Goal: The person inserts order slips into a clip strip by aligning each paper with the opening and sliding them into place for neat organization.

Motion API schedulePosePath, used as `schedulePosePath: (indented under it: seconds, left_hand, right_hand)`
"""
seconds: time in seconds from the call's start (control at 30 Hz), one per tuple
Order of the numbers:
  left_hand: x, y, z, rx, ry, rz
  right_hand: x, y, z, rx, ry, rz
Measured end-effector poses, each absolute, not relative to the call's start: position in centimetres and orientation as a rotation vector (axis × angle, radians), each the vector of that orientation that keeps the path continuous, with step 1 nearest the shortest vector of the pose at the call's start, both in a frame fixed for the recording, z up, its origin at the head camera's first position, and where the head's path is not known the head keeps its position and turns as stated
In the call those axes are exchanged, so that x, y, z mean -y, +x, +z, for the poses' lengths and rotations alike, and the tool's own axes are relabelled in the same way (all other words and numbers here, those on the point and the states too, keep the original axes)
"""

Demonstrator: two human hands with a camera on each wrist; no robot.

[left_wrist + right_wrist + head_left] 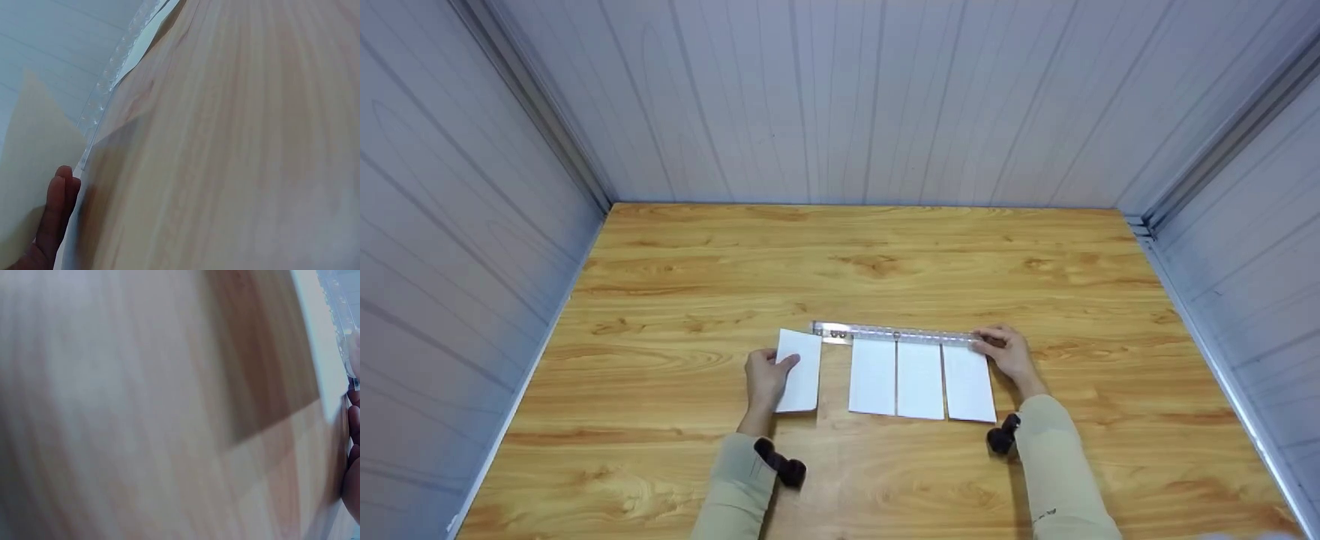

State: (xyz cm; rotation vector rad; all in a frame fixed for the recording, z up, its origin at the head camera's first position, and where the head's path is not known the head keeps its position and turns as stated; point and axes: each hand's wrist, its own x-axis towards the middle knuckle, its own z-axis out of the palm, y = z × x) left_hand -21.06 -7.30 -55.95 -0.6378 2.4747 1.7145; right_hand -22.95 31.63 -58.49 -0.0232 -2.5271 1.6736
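My left hand (765, 379) pinches a white paper card (801, 375), thumb on its front and fingers behind. The card's top right corner comes close to the left end of a clear plastic strip (915, 335). Three more white cards, a left one (873, 379), a middle one (921, 382) and a right one (969, 384), hang down side by side from the strip's lower edge. My right hand (1011, 360) pinches the strip's right end, by the right card's top corner. In the left wrist view the held card (34, 152) is tilted over the wood, with fingers (53, 211) behind it.
A wood-grain table (877, 255) lies under both hands. Pale panelled walls rise behind it (840, 97) and on both sides. Each wrist carries a small black camera over a beige sleeve.
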Motion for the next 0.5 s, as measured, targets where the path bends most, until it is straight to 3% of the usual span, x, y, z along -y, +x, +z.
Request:
schedulePosePath:
  seconds: [0.5]
  left_hand:
    - [6.61,-21.63,-55.98,-2.439,-0.656,1.698]
  right_hand:
    - [-31.8,-23.03,-58.51,2.565,-0.023,1.669]
